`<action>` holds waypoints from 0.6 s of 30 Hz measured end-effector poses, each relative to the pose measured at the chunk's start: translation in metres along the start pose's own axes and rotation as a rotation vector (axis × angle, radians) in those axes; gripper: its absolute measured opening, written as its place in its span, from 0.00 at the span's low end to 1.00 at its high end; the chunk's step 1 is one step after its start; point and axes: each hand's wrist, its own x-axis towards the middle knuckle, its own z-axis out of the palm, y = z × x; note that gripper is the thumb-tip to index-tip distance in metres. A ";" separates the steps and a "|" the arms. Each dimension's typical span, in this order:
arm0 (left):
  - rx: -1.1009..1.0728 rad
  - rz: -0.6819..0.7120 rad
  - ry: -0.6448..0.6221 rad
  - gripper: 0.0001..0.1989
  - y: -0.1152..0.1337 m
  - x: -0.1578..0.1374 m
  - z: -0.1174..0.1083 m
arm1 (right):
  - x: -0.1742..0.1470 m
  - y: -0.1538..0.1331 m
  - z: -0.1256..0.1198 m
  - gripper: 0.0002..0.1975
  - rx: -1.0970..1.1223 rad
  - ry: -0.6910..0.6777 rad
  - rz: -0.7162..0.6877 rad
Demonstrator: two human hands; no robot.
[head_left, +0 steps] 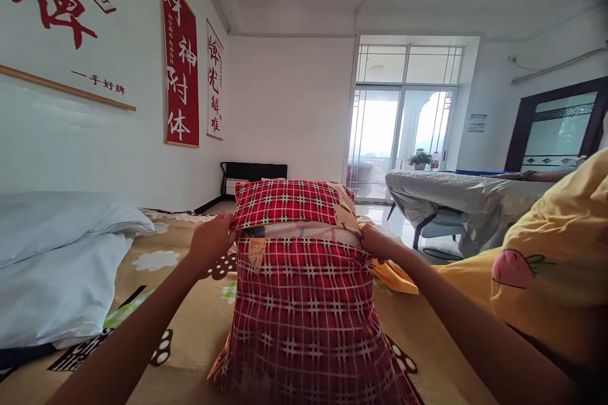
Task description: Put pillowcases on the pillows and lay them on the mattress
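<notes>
A pillow in a red plaid pillowcase (pixel 304 291) stands in the middle of the view, its lower part toward me. Across its upper part the cover gapes, and a strip of paler patterned cloth (pixel 304 231) shows in the slit. My left hand (pixel 213 242) is closed on the cover's left edge, level with this slit. On the opposite edge, at about the same height, my right hand (pixel 379 244) grips the plaid cloth. The fingertips of both hands are partly hidden by the fabric.
Underneath lies a tan patterned bedspread (pixel 180 304). White pillows (pixel 61 266) are piled at the left. Yellow bedding (pixel 551 247) with a strawberry print rises at the right. Behind it, a person's forearm (pixel 536 175) rests on a covered table (pixel 456 188) beside a chair (pixel 439 224).
</notes>
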 end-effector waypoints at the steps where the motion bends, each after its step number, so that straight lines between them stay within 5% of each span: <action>1: -0.010 -0.017 -0.057 0.12 0.000 0.004 -0.005 | 0.001 0.000 -0.008 0.09 -0.011 0.025 0.007; 3: 0.023 -0.042 -0.043 0.15 0.002 0.011 -0.020 | 0.005 -0.003 -0.028 0.14 -0.046 0.165 0.064; 7: 0.110 -0.047 0.231 0.15 0.018 0.009 -0.044 | 0.013 -0.012 -0.062 0.18 -0.139 0.440 0.111; 10: 0.144 0.221 -0.046 0.11 0.034 -0.014 -0.035 | 0.017 -0.018 -0.084 0.13 -0.181 0.466 -0.012; 12: 0.144 0.303 -0.247 0.12 0.042 -0.032 -0.020 | 0.017 -0.024 -0.101 0.12 -0.141 0.609 0.013; 15: 0.031 0.252 -0.282 0.18 0.051 -0.051 -0.012 | 0.012 -0.043 -0.127 0.12 0.008 0.828 0.047; 18: -0.201 0.333 -0.217 0.25 0.055 -0.054 -0.027 | 0.001 -0.072 -0.142 0.12 0.100 0.912 -0.079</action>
